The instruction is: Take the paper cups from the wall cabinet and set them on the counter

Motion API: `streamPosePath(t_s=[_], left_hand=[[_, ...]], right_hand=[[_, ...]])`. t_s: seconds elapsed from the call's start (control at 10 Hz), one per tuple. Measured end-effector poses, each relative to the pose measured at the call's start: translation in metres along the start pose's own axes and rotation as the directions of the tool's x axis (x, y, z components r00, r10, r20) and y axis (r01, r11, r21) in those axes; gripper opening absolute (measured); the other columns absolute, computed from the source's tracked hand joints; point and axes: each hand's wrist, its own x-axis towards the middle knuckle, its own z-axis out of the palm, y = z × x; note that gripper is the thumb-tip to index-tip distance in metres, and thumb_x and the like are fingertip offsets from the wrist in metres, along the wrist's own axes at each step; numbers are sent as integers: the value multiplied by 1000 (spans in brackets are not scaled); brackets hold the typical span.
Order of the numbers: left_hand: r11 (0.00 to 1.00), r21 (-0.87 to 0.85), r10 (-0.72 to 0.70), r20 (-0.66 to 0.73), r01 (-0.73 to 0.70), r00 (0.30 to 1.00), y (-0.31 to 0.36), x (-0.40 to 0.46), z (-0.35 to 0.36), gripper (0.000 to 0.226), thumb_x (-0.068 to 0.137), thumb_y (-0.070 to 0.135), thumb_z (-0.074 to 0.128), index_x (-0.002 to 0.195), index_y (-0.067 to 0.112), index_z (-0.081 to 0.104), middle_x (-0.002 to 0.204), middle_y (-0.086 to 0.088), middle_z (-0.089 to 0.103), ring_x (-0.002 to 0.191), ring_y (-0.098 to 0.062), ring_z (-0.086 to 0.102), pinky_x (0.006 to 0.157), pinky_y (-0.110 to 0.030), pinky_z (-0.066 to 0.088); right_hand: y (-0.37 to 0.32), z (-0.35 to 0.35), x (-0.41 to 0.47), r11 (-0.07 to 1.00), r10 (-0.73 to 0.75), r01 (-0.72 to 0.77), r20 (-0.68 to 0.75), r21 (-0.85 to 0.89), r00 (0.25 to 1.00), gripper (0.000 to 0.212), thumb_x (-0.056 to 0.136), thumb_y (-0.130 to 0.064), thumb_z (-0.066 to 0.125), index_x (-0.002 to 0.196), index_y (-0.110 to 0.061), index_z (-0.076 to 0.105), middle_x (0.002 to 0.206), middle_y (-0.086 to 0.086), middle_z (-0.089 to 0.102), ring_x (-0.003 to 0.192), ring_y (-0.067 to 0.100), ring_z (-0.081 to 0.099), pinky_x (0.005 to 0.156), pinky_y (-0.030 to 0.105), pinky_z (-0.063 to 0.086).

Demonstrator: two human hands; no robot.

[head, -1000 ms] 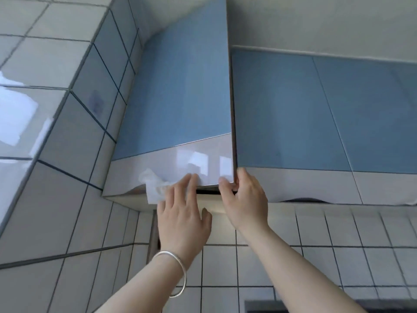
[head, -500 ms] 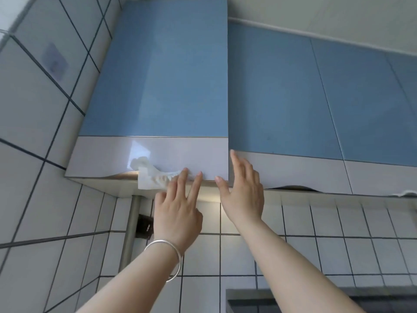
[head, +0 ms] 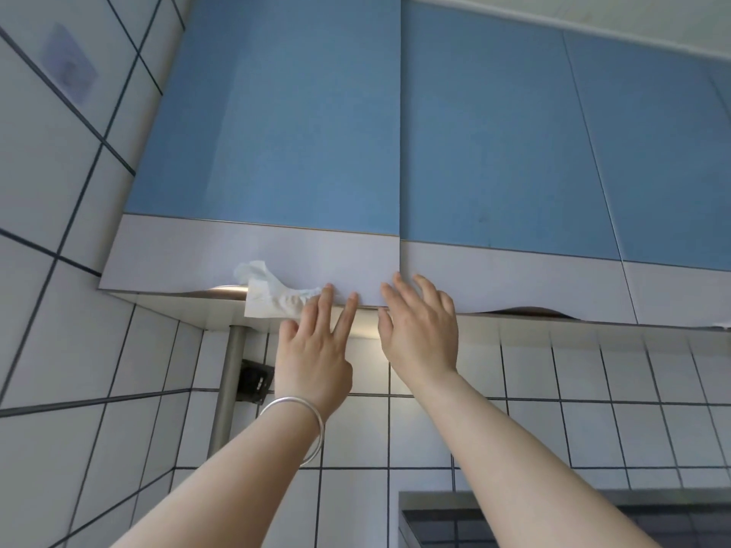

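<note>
At the bottom edge of the wall cabinet (head: 277, 152), both hands reach up with fingers spread and nothing held. The left hand (head: 312, 350) puts two fingertips on the white lower band of the leftmost door; the right hand (head: 419, 330) lies flat at the seam beside it. Three blue doors show, all closed (no paper cups visible). One crumpled tissue (head: 273, 294) hangs just left of the left fingers.

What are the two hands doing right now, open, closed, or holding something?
Left hand: open, fingertips on the left cabinet door, holding nothing.
Right hand: open, fingers spread at the door's lower edge, holding nothing.
</note>
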Motion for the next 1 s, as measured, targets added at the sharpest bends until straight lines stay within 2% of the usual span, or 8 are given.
streamPosePath(t_s=[0.1, 0.3, 0.4, 0.6, 0.7, 0.8, 0.9, 1.0], left_hand=[[1000, 13, 0, -10, 0, 1000, 0, 1, 8, 86, 47, 22, 70, 132, 25, 54, 133, -11, 57, 113, -25, 44, 68, -34, 43], [1000, 21, 9, -60, -7, 998, -1, 2, 19, 88, 48, 17, 69, 134, 24, 52, 134, -13, 56, 114, -26, 40, 69, -34, 46], [1000, 9, 21, -96, -20, 995, -2, 4, 24, 86, 49, 14, 68, 133, 22, 54, 133, -15, 57, 114, -27, 38, 67, -35, 50], [996, 65, 67, -90, -61, 994, -6, 6, 29, 91, 49, 14, 72, 136, 20, 46, 134, -16, 55, 114, -29, 39, 70, -36, 51], [995, 91, 47, 12, -48, 999, -4, 6, 24, 90, 46, 17, 75, 134, 20, 52, 133, -16, 56, 113, -30, 47, 70, -36, 51], [999, 40, 10, 64, -13, 998, 2, 12, -2, 80, 56, 26, 74, 133, 26, 51, 138, -12, 50, 120, -29, 50, 83, -39, 48], [992, -116, -36, 61, 43, 998, 4, 16, -32, 57, 67, 23, 68, 123, 25, 55, 141, -12, 43, 124, -34, 44, 91, -44, 42], [939, -343, -35, -45, 17, 998, 6, -7, -54, 37, 67, 17, 62, 103, 19, 64, 106, -11, 63, 87, -36, 63, 65, -38, 47]], right_hand=[[-3, 4, -6, 1000, 11, -11, 41, -15, 999, 38, 67, -28, 65, 103, -17, 73, 114, -2, 72, 102, 23, 67, 79, 32, 52], [-3, 14, -7, 999, -6, 7, 27, -38, 1000, 49, 58, -21, 70, 106, -13, 71, 116, 2, 71, 99, 23, 66, 83, 33, 37], [-3, 20, -9, 1000, 1, 0, 29, -24, 1000, 53, 57, -19, 71, 109, -12, 70, 118, 4, 70, 100, 23, 66, 83, 33, 48], [1, 23, -9, 1000, -22, 22, 18, -16, 1000, 54, 59, -15, 70, 112, -10, 67, 121, 7, 68, 103, 25, 65, 92, 34, 35], [-2, 13, -5, 1000, -6, 7, 115, -9, 993, 56, 54, -21, 73, 109, -12, 68, 119, 6, 69, 102, 24, 66, 90, 35, 50], [-5, -10, 6, 999, -35, 38, 250, -6, 968, 46, 69, -24, 65, 114, -13, 63, 128, 5, 62, 118, 26, 52, 101, 36, 38], [-12, -37, 14, 986, 36, -82, 297, 144, 954, 36, 80, -21, 52, 115, -14, 60, 121, 3, 63, 120, 26, 44, 98, 35, 31], [-35, -60, -4, 907, 142, -233, 266, 350, 953, 27, 81, -19, 52, 106, -13, 63, 109, 5, 65, 108, 28, 50, 86, 37, 39]])
